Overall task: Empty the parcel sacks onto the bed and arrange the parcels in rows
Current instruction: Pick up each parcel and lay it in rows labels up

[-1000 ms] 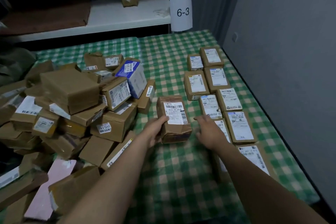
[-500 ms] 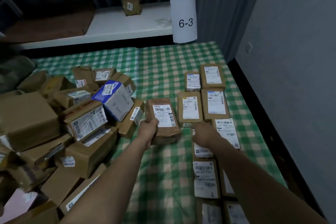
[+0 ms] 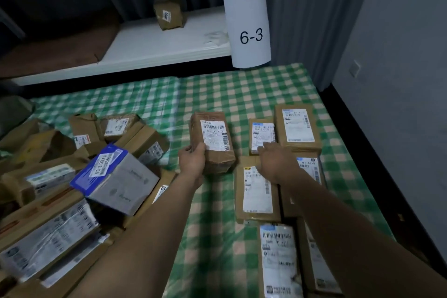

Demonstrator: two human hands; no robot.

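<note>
Mid-arranging: gripping a brown parcel [image 3: 211, 143] in left hand [image 3: 193, 161], holding empty, straight-fingered right hand [image 3: 273, 162] over rows [image 3: 298, 128] along the bed's [image 3: 217, 94] right edge. Next, likely: aligning parcel beside them.

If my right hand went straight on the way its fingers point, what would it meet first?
Probably the small brown parcel at the far end of the row: the right hand points at its label, fingertips over its near edge. Whether they already touch is unclear.
</note>
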